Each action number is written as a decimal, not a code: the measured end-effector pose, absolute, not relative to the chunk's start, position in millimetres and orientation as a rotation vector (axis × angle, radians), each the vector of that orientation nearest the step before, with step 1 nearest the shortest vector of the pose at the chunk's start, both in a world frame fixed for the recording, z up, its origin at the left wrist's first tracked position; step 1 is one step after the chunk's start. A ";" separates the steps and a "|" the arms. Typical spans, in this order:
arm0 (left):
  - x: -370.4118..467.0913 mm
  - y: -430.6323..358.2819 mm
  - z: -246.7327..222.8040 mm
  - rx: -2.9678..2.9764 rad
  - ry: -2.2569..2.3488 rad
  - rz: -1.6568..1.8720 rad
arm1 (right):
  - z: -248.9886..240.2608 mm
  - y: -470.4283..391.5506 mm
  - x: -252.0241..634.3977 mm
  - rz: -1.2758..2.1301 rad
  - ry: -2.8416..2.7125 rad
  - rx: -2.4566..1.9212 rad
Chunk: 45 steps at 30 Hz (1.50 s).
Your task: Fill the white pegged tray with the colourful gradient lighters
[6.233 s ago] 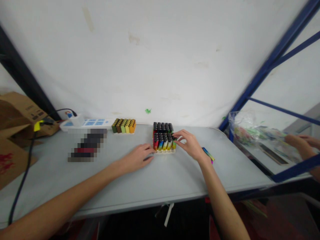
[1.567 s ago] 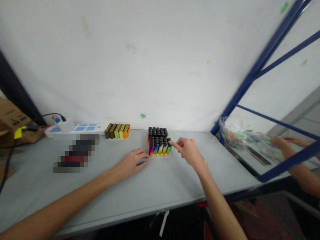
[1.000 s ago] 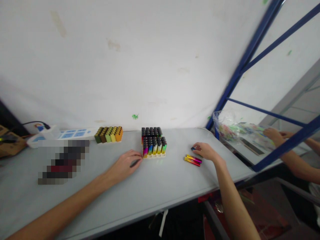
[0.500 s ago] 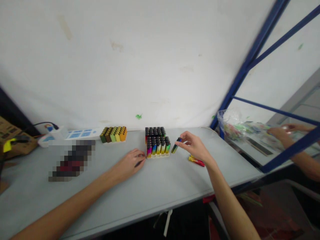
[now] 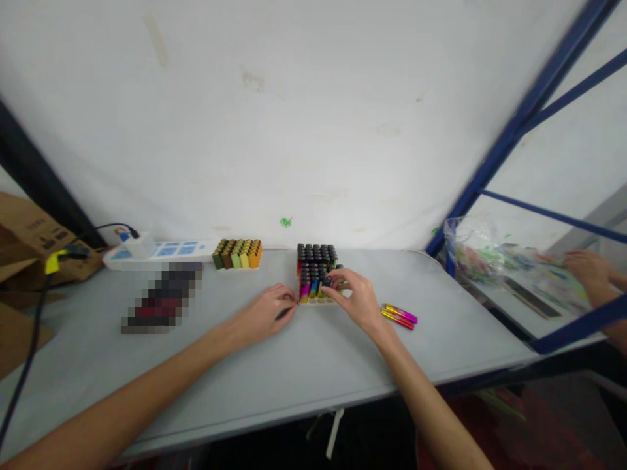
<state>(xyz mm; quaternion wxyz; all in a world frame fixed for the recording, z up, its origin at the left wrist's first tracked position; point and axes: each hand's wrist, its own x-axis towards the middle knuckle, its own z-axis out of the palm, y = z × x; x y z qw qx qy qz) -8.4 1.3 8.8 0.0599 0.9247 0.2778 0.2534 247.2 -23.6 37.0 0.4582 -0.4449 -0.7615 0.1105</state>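
Observation:
In the head view, a white tray (image 5: 308, 303) holds upright lighters (image 5: 317, 251) with black tops and bright, shiny bodies. At its front row my right hand (image 5: 353, 297) pinches a lighter (image 5: 326, 282) by its black top, and the fingers hide part of the row. My left hand (image 5: 272, 310) lies on the table with curled fingers, its fingertips against the tray's left front corner. A dark patch shows beneath its thumb; I cannot tell what it is. Right of my right hand, loose lighters (image 5: 399, 316) in yellow, red and magenta lie on their sides.
Another block of lighters (image 5: 238, 254), green to orange, stands near the wall beside a white power strip (image 5: 181, 250). A pixelated dark item (image 5: 164, 297) lies on the left. Cardboard boxes (image 5: 34, 228) and a blue frame (image 5: 490, 156) flank the table. Another person's hand (image 5: 588, 267) appears far right.
My right hand has carried the lighter leftward from beside the tray to its front row. My left hand stays at the tray's corner. The whole view has shifted slightly.

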 end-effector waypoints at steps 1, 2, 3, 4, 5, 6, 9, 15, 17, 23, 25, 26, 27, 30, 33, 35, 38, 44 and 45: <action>-8.1 0.5 9.6 2.791 0.847 0.769 | 35.6 -23.3 246.0 0.253 -1.880 -1.109; -7.9 -0.2 10.1 2.784 0.853 0.774 | 34.3 -23.0 244.6 0.240 -1.883 -1.121; -7.7 -0.5 10.3 2.778 0.858 0.776 | 33.1 -22.8 242.8 0.227 -1.882 -1.131; -7.5 -0.6 10.0 2.775 0.863 0.777 | 31.9 -22.7 240.7 0.212 -1.881 -1.139; -7.4 -0.4 9.4 2.775 0.868 0.775 | 30.7 -22.8 238.4 0.196 -1.883 -1.147; -7.4 0.0 8.6 2.778 0.872 0.774 | 29.6 -23.1 236.0 0.178 -1.889 -1.160; -7.2 1.0 6.4 2.797 0.874 0.752 | 25.9 -24.7 229.8 0.128 -1.944 -1.226; -6.6 1.3 4.3 2.786 0.868 0.778 | 23.2 -23.9 228.8 0.076 -2.055 -1.287; -6.8 2.1 3.0 2.785 0.859 0.784 | 26.1 -21.7 230.5 0.065 -2.086 -1.259; -7.6 3.8 0.5 2.814 0.862 0.761 | 36.2 -18.4 235.6 0.104 -2.206 -1.211; -7.7 3.5 1.1 2.823 0.868 0.746 | 37.6 -21.1 236.6 0.092 -2.250 -1.202; -7.7 3.3 1.6 2.824 0.869 0.744 | 38.8 -23.1 237.2 0.082 -2.267 -1.203; -7.8 3.1 2.2 2.823 0.869 0.746 | 40.9 -25.3 238.2 0.078 -2.282 -1.204; -8.1 2.9 3.9 2.812 0.866 0.740 | 54.3 -32.5 246.3 0.131 -2.300 -1.207; -8.8 3.1 4.8 2.822 0.854 0.730 | 75.0 -39.1 269.0 0.226 -2.236 -1.275; -9.1 3.1 4.8 2.828 0.854 0.728 | 85.9 -42.2 294.1 0.241 -2.190 -1.364; -9.2 3.4 4.4 2.818 0.861 0.737 | 88.6 -43.5 339.9 0.273 -2.192 -1.612; -9.5 4.3 3.5 2.824 0.864 0.729 | 64.7 -33.5 399.9 0.619 -2.116 -2.210; -9.7 4.4 3.4 2.830 0.868 0.722 | 62.2 -31.5 402.3 0.669 -2.101 -2.247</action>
